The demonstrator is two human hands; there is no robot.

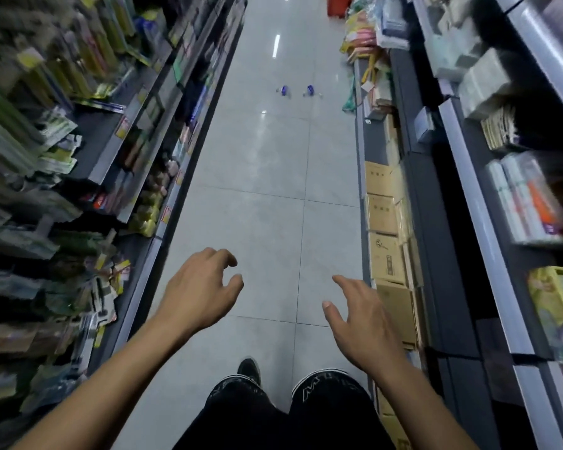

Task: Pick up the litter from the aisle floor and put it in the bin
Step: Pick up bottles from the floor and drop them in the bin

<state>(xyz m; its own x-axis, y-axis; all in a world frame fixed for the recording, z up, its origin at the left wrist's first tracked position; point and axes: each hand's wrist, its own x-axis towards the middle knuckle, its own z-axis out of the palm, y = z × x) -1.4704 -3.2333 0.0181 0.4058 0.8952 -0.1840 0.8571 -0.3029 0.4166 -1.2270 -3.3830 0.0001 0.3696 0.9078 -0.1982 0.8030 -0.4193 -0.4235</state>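
Above the grey tiled floor (257, 164), held out low and apart: left hand (197, 292) loosely curled, right hand (359, 316) spread, both holding nothing. Far up that floor, well beyond both hands, two small blue pieces of litter (285, 90) (310, 90) lying side by side. Flanking the floor, stocked shelves (124, 131) left and right.

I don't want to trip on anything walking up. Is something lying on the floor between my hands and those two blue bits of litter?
Nothing visible. Bare grey floor tiles run from the left hand and right hand to the two blue pieces of litter. The shelves and the cardboard boxes keep to the sides.
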